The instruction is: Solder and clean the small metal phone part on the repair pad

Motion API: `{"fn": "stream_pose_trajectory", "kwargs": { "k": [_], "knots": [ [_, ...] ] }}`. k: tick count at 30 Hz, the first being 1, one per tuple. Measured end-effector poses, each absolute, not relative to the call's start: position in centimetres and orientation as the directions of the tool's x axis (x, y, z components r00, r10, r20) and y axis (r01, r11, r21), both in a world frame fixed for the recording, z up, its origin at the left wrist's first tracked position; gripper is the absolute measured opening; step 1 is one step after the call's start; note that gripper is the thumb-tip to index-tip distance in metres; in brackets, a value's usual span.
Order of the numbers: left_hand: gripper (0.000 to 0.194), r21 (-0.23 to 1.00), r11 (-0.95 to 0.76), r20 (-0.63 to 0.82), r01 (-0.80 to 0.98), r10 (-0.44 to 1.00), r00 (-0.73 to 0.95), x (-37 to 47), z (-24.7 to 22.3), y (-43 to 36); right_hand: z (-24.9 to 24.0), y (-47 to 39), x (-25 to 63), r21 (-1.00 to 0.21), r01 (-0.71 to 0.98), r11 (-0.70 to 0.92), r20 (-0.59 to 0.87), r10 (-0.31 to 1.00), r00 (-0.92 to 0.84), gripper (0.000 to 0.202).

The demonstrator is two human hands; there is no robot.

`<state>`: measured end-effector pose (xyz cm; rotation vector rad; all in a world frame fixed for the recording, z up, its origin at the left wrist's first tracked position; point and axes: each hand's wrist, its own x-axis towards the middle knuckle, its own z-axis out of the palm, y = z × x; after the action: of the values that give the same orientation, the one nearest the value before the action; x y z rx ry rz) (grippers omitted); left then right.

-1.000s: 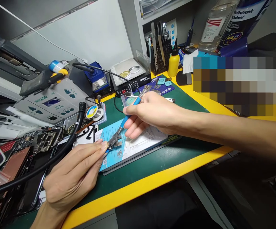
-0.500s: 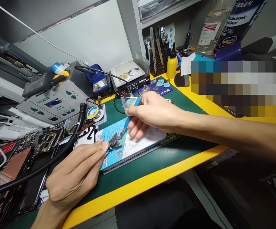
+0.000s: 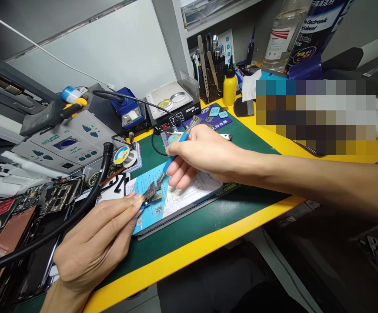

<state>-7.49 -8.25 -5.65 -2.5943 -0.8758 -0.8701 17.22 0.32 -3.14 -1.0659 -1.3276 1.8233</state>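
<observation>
My left hand [image 3: 99, 241] pinches a small dark flat electronic part [image 3: 148, 192] with metal pieces, above the blue-and-white box [image 3: 192, 204]. A bit of blue shows under my left fingertips; what it belongs to is hidden. In my right hand [image 3: 205, 154] is a blue-handled tool [image 3: 172, 158] with metal at both ends, held like a pen. Its lower metal end points down at the part, close to or touching it; I cannot tell which. The exact shape of that tip is too small to make out.
A black hose [image 3: 105, 167] curves across the left, past circuit boards [image 3: 60, 191] and a grey soldering station [image 3: 68, 143]. Behind stand a heating plate device [image 3: 175, 115], a yellow bottle [image 3: 229, 89] and a mesh holder [image 3: 212, 80] with tweezers. The green mat [image 3: 234, 217] has a yellow table edge [image 3: 189, 265].
The whole view has shifted slightly, so everything sits a little further left. Both hands keep their grips, and the tool's tip stays at the dark part.
</observation>
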Motion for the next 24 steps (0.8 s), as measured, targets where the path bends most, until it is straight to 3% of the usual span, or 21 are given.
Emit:
{"fn": "stream_pose_trajectory", "kwargs": {
  "k": [7, 12, 17, 24],
  "knots": [
    [0.049, -0.033, -0.773, 0.615, 0.634, 0.484, 0.623, -7.81, -5.85, -8.38, -3.04, 0.02, 16.83, -0.939, -0.039, -0.342, -0.263, 0.784, -0.563, 0.032],
    [0.048, 0.002, -0.786, 0.623, 0.618, 0.484, 0.614, -7.72, -5.77, -8.54, -2.83, 0.08, 17.33, -0.963, 0.061, -0.263, -0.259, 0.834, -0.487, 0.035],
    [0.044, 0.001, -0.792, 0.630, 0.611, 0.475, 0.615, -7.15, -5.60, -8.38, -3.05, 0.03, 17.03, -0.963, -0.024, -0.268, -0.225, 0.851, -0.475, 0.040],
    [0.044, 0.000, -0.790, 0.623, 0.613, 0.479, 0.618, -7.30, -5.64, -8.46, -2.85, 0.01, 16.98, -0.986, 0.052, -0.161, -0.166, 0.865, -0.473, 0.041]
  ]
}}
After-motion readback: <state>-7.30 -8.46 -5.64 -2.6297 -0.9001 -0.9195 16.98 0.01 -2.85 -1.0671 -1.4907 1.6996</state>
